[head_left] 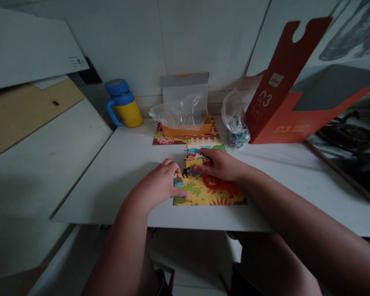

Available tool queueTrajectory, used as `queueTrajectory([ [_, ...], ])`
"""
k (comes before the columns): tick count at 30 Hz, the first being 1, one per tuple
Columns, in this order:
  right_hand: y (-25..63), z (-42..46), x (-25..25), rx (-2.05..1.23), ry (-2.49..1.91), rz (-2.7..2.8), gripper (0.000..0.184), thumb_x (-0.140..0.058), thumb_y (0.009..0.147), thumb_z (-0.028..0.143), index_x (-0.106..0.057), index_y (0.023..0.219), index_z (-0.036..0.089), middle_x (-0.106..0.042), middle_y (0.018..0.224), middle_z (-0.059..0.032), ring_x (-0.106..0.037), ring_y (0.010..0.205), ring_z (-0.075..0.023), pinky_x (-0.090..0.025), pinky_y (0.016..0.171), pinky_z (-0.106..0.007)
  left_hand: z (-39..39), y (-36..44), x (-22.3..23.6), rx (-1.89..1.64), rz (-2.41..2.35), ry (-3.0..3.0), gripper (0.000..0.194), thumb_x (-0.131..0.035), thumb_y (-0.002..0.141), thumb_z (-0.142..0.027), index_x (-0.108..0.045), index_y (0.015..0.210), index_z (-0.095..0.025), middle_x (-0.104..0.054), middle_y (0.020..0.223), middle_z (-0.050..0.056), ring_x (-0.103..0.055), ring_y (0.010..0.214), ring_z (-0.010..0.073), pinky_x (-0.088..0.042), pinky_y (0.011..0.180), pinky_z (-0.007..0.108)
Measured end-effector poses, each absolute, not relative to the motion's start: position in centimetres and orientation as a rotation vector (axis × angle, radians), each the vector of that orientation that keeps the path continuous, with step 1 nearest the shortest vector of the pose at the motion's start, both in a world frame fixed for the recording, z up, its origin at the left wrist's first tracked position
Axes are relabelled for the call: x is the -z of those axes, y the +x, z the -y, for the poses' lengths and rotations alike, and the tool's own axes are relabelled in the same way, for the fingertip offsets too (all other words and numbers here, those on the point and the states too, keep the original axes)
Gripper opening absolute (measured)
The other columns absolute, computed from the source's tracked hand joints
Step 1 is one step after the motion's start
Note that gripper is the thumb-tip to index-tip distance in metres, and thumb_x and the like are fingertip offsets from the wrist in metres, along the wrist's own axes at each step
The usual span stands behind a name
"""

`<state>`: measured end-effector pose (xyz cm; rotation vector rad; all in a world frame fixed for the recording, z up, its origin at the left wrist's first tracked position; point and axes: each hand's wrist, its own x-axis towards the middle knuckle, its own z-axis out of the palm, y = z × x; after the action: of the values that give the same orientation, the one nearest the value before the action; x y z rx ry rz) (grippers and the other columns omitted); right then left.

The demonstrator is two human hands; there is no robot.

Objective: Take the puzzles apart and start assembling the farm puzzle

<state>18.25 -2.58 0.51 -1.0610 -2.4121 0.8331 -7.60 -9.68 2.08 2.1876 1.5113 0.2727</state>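
A partly joined jigsaw puzzle [216, 196] lies near the table's front edge, showing a red lion and a green crocodile on yellow. My left hand [163, 181] rests at its left edge, thumb and fingers apart, with the thumb on the puzzle; nothing shows in its grasp. My right hand [218, 163] is closed, thumb in front and fingers behind, on a small stack of puzzle pieces [193, 161] over the puzzle's upper part. Its palm side is hidden.
Behind stands an open yellow box [188, 130] with clear plastic in it, on a picture sheet [165, 139]. A bag of colourful pieces [238, 137], a large orange box [283, 119] and a stove [351, 139] stand right. A blue-yellow jug [128, 109] stands at back left.
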Motion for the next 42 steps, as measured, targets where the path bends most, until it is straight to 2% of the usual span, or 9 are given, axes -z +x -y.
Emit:
queueTrajectory([
  [3,18.3,2.6,-0.5,-0.834,-1.06,2.421,0.045,-0.065,0.094,0.063,-0.065,0.109,0.02,-0.072,0.09,-0.0049,-0.059,0.072,-0.0187,-0.038,0.065,-0.029,9.4,-7.5,-2.0,-0.274,-1.55,2.151,0.068,-0.09,0.068,-0.054,-0.057,0.118,-0.022,-0.059,0.132,0.013,-0.06,0.123,0.0335,-0.049,0.105,0.044],
  [7,18.3,2.5,-0.4,-0.835,-1.067,2.416,0.045,-0.066,0.094,0.063,-0.065,0.109,0.02,-0.072,0.091,-0.0049,-0.06,0.074,-0.0188,-0.038,0.066,-0.029,8.9,-7.7,-1.8,-0.258,-1.558,2.126,0.067,-0.092,0.064,-0.053,-0.059,0.113,-0.021,-0.061,0.127,0.013,-0.061,0.119,0.0339,-0.05,0.101,0.044],
  [12,18.2,2.4,-0.3,-0.803,-1.07,2.41,0.044,-0.064,0.095,0.063,-0.064,0.105,0.02,-0.07,0.087,-0.0042,-0.057,0.072,-0.0179,-0.037,0.065,-0.028,8.4,-7.8,-1.3,-0.307,-1.613,2.058,0.063,-0.092,0.064,-0.051,-0.057,0.108,-0.022,-0.063,0.121,0.01,-0.063,0.112,0.0307,-0.051,0.095,0.041],
  [16,18.1,2.5,-0.3,-0.815,-1.094,2.404,0.044,-0.064,0.095,0.063,-0.064,0.106,0.02,-0.071,0.087,-0.0043,-0.057,0.072,-0.0181,-0.037,0.065,-0.029,8.4,-7.7,-1.1,-0.33,-1.642,2.053,0.067,-0.093,0.064,-0.048,-0.058,0.115,-0.021,-0.063,0.124,0.01,-0.063,0.112,0.0294,-0.051,0.094,0.038],
  [25,18.5,2.1,-0.1,-0.933,-1.004,2.301,0.048,-0.065,0.095,0.063,-0.066,0.117,0.02,-0.074,0.104,-0.006,-0.064,0.085,-0.0216,-0.047,0.075,-0.031,8.3,-7.7,-1.1,-0.325,-1.609,2.096,0.061,-0.093,0.066,-0.047,-0.06,0.109,-0.02,-0.062,0.121,0.009,-0.061,0.11,0.0281,-0.049,0.093,0.036],
  [28,18.6,1.9,0.1,-0.917,-1.017,2.267,0.048,-0.066,0.095,0.063,-0.065,0.115,0.02,-0.073,0.103,-0.0058,-0.064,0.086,-0.0217,-0.047,0.076,-0.031,8.3,-7.6,-1.0,-0.377,-1.586,2.041,0.061,-0.093,0.064,-0.044,-0.054,0.106,-0.023,-0.063,0.112,0.004,-0.062,0.099,0.0237,-0.048,0.082,0.032],
  [32,18.5,1.8,0.2,-0.91,-1.079,2.247,0.05,-0.064,0.095,0.063,-0.066,0.116,0.018,-0.073,0.101,-0.0063,-0.063,0.084,-0.0218,-0.047,0.074,-0.032,8.6,-7.5,-0.9,-0.431,-1.539,1.951,0.059,-0.091,0.068,-0.039,-0.046,0.104,-0.026,-0.06,0.091,-0.004,-0.058,0.078,0.0172,-0.039,0.063,0.027],
  [37,18.7,1.8,0.3,-0.926,-1.156,2.157,0.056,-0.068,0.093,0.063,-0.066,0.125,0.017,-0.073,0.117,-0.0104,-0.066,0.1,-0.0276,-0.051,0.089,-0.039,8.7,-8.2,-0.5,-0.534,-1.407,1.887,0.04,-0.079,0.083,-0.032,-0.047,0.105,-0.026,-0.062,0.083,-0.005,-0.056,0.07,0.0138,-0.038,0.06,0.025],
  [42,18.7,1.9,0.4,-1.397,-0.804,2.131,0.047,-0.073,0.092,0.059,-0.067,0.12,0.022,-0.074,0.114,-0.006,-0.069,0.102,-0.0256,-0.055,0.089,-0.037,7.9,-9.1,0.1,-0.665,-1.359,1.701,0.024,-0.064,0.093,-0.028,-0.046,0.108,-0.026,-0.062,0.072,-0.005,-0.06,0.06,0.0144,-0.045,0.057,0.025],
])
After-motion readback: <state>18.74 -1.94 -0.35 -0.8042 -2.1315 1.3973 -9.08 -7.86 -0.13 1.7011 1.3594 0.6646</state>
